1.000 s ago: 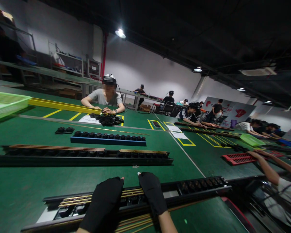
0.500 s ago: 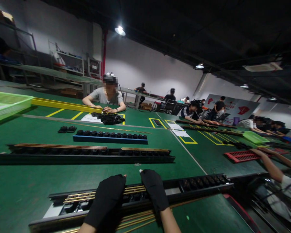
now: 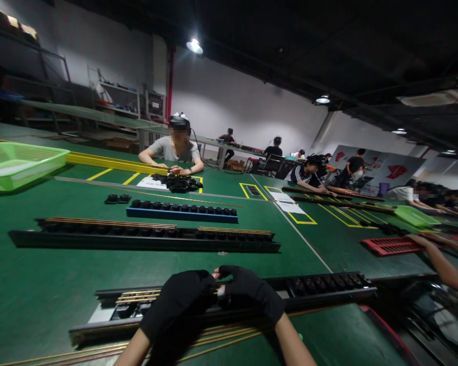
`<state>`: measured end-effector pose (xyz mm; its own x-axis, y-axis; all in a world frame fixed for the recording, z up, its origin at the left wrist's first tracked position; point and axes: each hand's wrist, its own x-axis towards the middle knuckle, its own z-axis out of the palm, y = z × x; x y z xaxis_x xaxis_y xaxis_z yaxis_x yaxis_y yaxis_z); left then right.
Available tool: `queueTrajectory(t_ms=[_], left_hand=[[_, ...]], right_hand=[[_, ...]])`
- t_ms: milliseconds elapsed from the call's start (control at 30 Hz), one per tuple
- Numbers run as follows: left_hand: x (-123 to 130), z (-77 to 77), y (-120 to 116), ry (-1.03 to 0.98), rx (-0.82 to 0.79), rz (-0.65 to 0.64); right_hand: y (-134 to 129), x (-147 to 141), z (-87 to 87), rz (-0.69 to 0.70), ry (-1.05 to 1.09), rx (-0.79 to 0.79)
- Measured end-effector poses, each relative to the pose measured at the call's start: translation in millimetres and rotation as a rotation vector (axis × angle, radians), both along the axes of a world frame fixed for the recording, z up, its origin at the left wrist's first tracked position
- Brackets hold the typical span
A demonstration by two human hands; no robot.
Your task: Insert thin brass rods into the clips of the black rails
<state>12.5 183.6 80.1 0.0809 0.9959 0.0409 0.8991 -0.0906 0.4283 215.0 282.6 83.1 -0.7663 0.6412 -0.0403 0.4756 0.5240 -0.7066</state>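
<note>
In black fingerless-style gloves, my left hand (image 3: 179, 300) and my right hand (image 3: 252, 292) meet over the middle of a long black channel frame (image 3: 336, 294). Their fingers are bent together at the fingertips; whatever they pinch is hidden. Thin brass rods (image 3: 139, 296) lie along the frame's left part and run under my left hand. Black blocks (image 3: 316, 284) sit in a row in the frame's right part. More loose brass rods (image 3: 229, 336) lie on the table in front, below my wrists.
Beyond stands a second black channel (image 3: 145, 240) with rods on it, then a blue strip (image 3: 183, 215) of black parts. A green basket (image 3: 26, 168) is at far left. A co-worker (image 3: 179, 145) sits across the green table; another person's hands touch a red rack (image 3: 393, 246) at right.
My hands have drawn together, the right fingers curling in toward the left. The rods that showed between them are now covered. The whole view has shifted slightly.
</note>
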Motion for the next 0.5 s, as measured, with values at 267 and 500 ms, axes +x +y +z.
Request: queueTrajectory(t_ms=[267, 500], left_hand=[[-2.3, 9.5, 2.4, -0.035, -0.174, -0.059], [-5.9, 6.2, 3.9, 0.029, -0.236, -0.169]], right_hand=[[-1.1, 0.3, 3.9, 0.181, -0.263, 0.157], [-3.4, -1.1, 12.8, 0.228, -0.339, 0.167]])
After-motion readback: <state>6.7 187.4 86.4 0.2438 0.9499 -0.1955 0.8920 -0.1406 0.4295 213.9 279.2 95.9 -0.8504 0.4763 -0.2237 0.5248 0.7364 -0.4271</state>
